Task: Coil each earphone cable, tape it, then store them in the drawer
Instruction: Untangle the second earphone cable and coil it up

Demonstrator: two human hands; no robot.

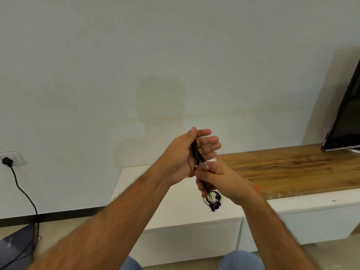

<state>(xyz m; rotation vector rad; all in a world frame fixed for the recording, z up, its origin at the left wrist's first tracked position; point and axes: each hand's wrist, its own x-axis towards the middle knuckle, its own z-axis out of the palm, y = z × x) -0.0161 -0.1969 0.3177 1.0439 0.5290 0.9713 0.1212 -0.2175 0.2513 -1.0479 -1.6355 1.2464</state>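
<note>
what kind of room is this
Most likely a living room or TV corner at home. A flat screen stands on a low white cabinet with a wooden top against a plain wall, and a wall socket with a plugged-in black cord sits near the floor.

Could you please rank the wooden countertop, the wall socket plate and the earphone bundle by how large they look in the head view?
1. wooden countertop
2. earphone bundle, though nearness to the camera inflates it
3. wall socket plate, close to the bundle, so unsure

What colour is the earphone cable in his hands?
Black, as the head view shows: the earphone cable and its dangling earbuds.
</note>
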